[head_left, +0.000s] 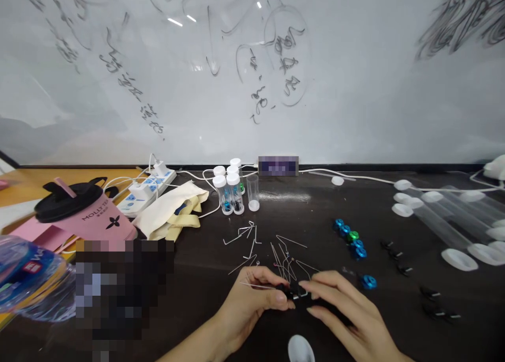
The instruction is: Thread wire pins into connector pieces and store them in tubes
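My left hand (252, 301) and my right hand (341, 309) meet low in the middle of the dark table (300, 214). Both pinch a small black part (294, 292) between thumb and fingertips. A thin bent wire (252, 284) runs along my left fingers. More bent wires (272, 251) lie scattered just beyond the hands. Blue and green metal nuts (351, 240) sit in a short row to the right, one blue nut (369, 282) close to my right hand. Small black clips (410, 278) lie farther right.
Capped clear vials (231, 191) and an open tube (253, 192) stand at the back centre. Long clear tubes with white caps (442, 220) lie at right. A white cap (300, 349) lies near me. A pink cup (84, 212), cloth bag (173, 214), power strip (148, 185), water bottle (27, 278) fill the left.
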Demonstrator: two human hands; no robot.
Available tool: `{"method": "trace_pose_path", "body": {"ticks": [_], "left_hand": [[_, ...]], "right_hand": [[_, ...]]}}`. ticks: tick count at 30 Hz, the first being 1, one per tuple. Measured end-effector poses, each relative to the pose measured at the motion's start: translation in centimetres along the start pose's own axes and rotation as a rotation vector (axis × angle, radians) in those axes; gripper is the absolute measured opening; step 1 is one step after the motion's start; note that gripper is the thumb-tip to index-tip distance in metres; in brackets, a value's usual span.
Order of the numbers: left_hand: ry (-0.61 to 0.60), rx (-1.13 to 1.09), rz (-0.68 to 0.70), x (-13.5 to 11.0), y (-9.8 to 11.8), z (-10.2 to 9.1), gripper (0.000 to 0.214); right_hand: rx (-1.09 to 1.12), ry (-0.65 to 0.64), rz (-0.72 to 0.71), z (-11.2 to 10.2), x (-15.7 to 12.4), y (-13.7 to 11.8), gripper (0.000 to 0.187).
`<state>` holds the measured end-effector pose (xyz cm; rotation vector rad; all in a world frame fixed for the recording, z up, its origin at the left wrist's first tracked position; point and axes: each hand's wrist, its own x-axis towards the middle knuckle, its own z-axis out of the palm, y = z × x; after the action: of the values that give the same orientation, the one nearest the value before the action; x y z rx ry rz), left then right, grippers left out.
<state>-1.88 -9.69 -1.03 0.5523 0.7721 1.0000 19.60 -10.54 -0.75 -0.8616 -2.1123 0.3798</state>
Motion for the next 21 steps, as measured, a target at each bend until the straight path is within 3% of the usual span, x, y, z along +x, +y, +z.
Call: {"method": "trace_pose_path", "body": {"ticks": [7,21], "left_hand": [[0.000,0.011,-0.023,-0.21,0.55,0.41,0.025],[-0.024,0.039,-0.039,-0.29,0.88,0.42,0.024]], "right_hand": [[-0.075,-0.036,-0.062,-0.20,-0.04,-0.32,0.042],[-0.001,-0.027,-0.036,-0.23,-0.07,-0.04,0.046]]}}
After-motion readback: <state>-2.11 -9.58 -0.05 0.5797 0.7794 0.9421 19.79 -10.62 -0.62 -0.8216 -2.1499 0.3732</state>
